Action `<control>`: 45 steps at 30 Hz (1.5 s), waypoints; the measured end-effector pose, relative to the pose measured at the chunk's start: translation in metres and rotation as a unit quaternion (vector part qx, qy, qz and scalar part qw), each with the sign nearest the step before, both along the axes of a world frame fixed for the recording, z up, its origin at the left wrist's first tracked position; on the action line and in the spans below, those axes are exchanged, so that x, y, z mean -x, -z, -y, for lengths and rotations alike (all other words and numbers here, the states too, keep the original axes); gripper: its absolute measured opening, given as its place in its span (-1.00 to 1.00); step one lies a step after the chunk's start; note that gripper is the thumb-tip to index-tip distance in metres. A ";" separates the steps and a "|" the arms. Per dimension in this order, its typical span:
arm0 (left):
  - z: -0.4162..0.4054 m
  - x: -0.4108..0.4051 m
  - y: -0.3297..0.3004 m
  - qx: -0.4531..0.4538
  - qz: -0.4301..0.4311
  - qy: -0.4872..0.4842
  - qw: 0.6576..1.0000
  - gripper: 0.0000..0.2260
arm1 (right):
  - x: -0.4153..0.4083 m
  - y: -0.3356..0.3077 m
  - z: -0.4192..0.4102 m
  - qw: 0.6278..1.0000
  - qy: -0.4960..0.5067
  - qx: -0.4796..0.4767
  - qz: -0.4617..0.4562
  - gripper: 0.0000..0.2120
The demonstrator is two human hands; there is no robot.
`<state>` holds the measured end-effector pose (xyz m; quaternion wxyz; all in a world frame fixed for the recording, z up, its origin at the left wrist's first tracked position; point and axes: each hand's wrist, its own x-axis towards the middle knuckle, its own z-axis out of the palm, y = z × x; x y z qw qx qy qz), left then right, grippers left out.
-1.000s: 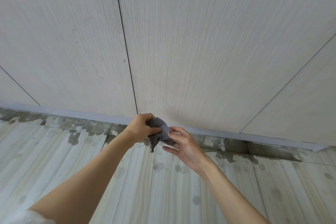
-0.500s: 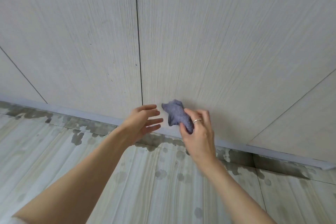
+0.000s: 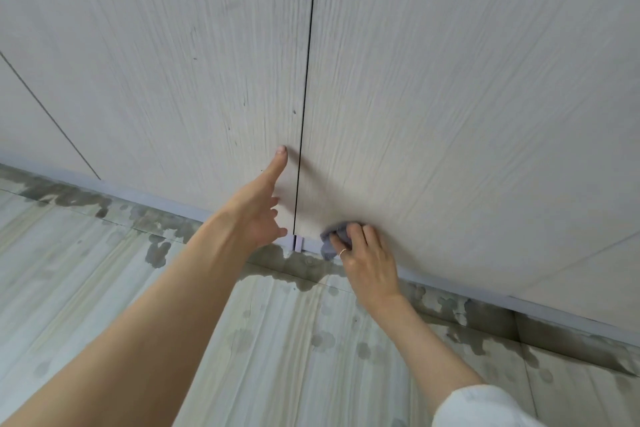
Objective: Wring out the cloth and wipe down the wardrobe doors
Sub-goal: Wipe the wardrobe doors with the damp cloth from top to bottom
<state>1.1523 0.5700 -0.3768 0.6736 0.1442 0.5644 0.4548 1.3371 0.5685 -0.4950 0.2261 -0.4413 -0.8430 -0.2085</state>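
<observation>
**Head view: damp cloth bunched under my right fingers at the foot of the door**

Head camera shows my right hand (image 3: 369, 260) curled over the grey-blue cloth (image 3: 333, 242), fingers bunching it and pressing it flat against the right wardrobe door (image 3: 450, 114), low down, just above the pale plinth strip (image 3: 450, 291). It is soft, light and limp, so I judge it takes whatever shape I give it; gathered into a wad under my fingertips it should slide without trailing, and a loose corner would drag. Being damp, it probably grips the grained panel a little. My left hand (image 3: 258, 208) holds nothing: fingers straight, forefinger touching the left wardrobe door (image 3: 173, 80) beside the dark gap (image 3: 308, 80) between the doors. Below, the floor tiles (image 3: 104, 288) carry dark wet patches along the plinth.
</observation>
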 end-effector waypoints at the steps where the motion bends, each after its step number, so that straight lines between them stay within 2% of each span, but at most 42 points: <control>1: -0.002 0.001 0.000 0.006 -0.001 -0.002 1.000 -0.09 | 0.000 0.005 0.002 1.000 0.010 0.026 0.008 -0.57; 4: -0.006 0.002 -0.003 0.017 -0.002 -0.008 1.000 -0.05 | -0.005 -0.001 0.004 0.999 0.005 0.036 -0.030 -0.52; 8: -0.008 0.006 -0.006 0.029 -0.009 0.008 0.999 -0.06 | 0.006 -0.043 -0.001 0.978 -0.011 -0.013 -0.209 -0.49; 9: -0.007 0.007 -0.007 0.034 -0.014 0.012 0.999 -0.08 | 0.011 -0.053 -0.003 0.971 -0.013 -0.029 -0.239 -0.55; 11: -0.008 0.008 -0.009 0.042 -0.031 0.020 0.998 -0.11 | 0.024 -0.062 -0.010 0.964 -0.010 -0.057 -0.261 -0.70; 13: -0.009 0.007 -0.011 0.048 -0.041 0.025 0.998 -0.14 | 0.033 -0.059 -0.014 0.963 0.001 -0.080 -0.256 -0.65; 15: -0.010 0.008 -0.011 0.053 -0.041 0.029 0.997 -0.15 | 0.040 -0.049 -0.014 0.968 -0.002 -0.094 -0.233 -0.58; 18: -0.011 0.008 -0.009 0.059 -0.038 0.021 0.997 -0.14 | 0.050 -0.026 -0.012 0.978 0.002 -0.089 -0.189 -0.67; 21: -0.013 0.007 -0.007 0.067 -0.034 0.008 0.997 -0.12 | 0.058 0.000 -0.013 0.993 0.020 -0.070 -0.095 -0.64; 26: -0.015 0.004 -0.003 0.072 -0.047 -0.008 0.996 -0.09 | 0.058 0.026 -0.012 0.998 0.032 -0.022 0.058 -0.67; 30: -0.015 0.000 -0.002 0.072 -0.040 -0.041 0.996 -0.11 | 0.045 0.030 -0.016 0.985 -0.012 -0.021 0.173 -0.70; 35: -0.013 -0.003 -0.002 0.061 -0.015 -0.068 0.996 -0.11 | 0.014 0.032 -0.018 0.971 -0.040 -0.031 0.234 -0.80; 38: -0.013 -0.007 -0.002 0.058 -0.014 -0.080 0.995 -0.10 | -0.015 0.033 -0.015 0.960 -0.034 -0.001 0.277 -0.89; 45: -0.009 -0.020 0.006 0.040 -0.020 -0.121 0.992 -0.06 | -0.097 0.027 0.000 0.930 0.043 0.077 0.358 -0.81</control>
